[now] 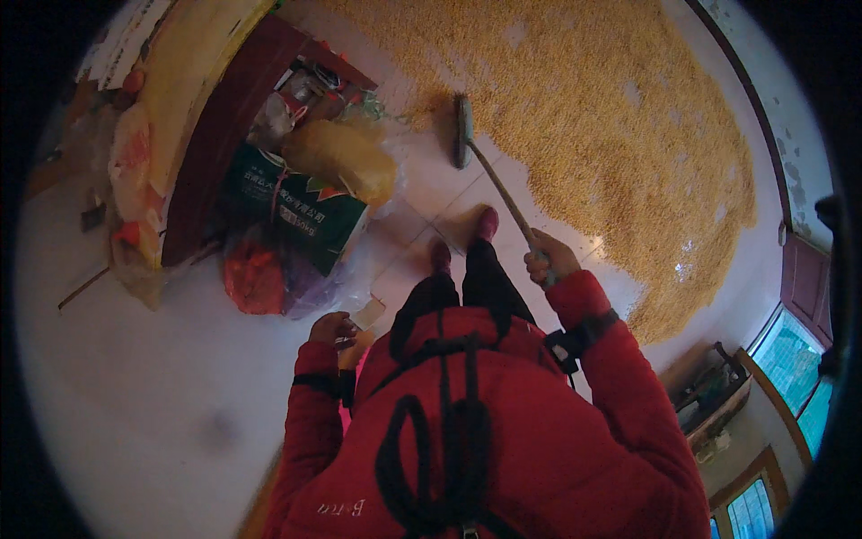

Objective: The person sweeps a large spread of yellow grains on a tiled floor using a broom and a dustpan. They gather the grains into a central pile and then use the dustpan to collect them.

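My right hand is closed round the wooden handle of a long-handled broom or push brush. Its narrow grey head rests on the tiled floor at the edge of a wide spread of yellow grain, which looks like maize kernels. Low at my left side, my left hand has curled fingers beside a small pale, flat piece; whether the hand grips it I cannot tell. My feet in dark red shoes stand on the tiles, between the grain and some bags.
Left of my feet are a green printed sack, a yellowish bag and a red bag, against a dark red wooden cabinet. A box of items sits at the lower right, near a window.
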`<move>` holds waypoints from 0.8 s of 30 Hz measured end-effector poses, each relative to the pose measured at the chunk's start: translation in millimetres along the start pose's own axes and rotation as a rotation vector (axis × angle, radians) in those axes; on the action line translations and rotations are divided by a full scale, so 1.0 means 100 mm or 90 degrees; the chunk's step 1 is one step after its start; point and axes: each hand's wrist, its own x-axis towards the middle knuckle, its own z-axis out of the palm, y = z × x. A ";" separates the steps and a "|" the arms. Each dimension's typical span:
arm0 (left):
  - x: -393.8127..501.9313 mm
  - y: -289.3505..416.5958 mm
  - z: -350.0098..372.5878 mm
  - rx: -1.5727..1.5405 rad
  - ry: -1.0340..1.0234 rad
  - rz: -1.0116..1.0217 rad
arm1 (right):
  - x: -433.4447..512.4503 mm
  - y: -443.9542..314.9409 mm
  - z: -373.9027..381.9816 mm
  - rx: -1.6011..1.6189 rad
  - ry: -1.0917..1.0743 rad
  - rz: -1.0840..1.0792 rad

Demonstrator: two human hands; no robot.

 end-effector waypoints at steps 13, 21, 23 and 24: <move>0.02 0.07 0.24 -0.005 -0.020 0.051 | 0.65 -0.37 0.16 0.113 -0.084 0.124; 0.25 0.59 0.20 0.023 -0.042 0.029 | 0.46 -0.45 0.30 0.105 0.030 0.038; 0.29 0.76 0.18 0.031 -0.044 0.040 | 0.30 -0.41 0.51 0.012 0.015 -0.011; 0.31 0.84 0.15 0.033 -0.060 0.049 | 0.23 -0.39 0.62 0.037 0.037 -0.036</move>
